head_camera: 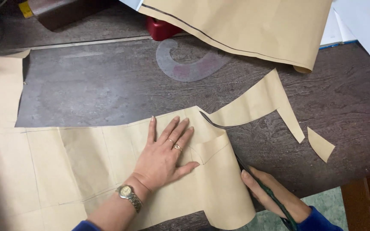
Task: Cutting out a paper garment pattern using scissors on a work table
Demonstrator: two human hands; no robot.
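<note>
Across the lower half of the head view, a sheet of brown pattern paper [86, 162] lies on the dark wooden table [108, 85]. At lower centre the left hand [163, 156] presses flat on it, fingers spread wide. At lower right the right hand [270, 194] grips green-handled scissors [262, 186], blades running under the paper's curling edge. A paper scrap [320, 144] lies right; a clear curved ruler [189, 64] sits upper centre.

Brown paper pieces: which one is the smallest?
The small loose scrap lying alone at the right on the dark table; the sheet under the left hand and the others are far bigger.
</note>
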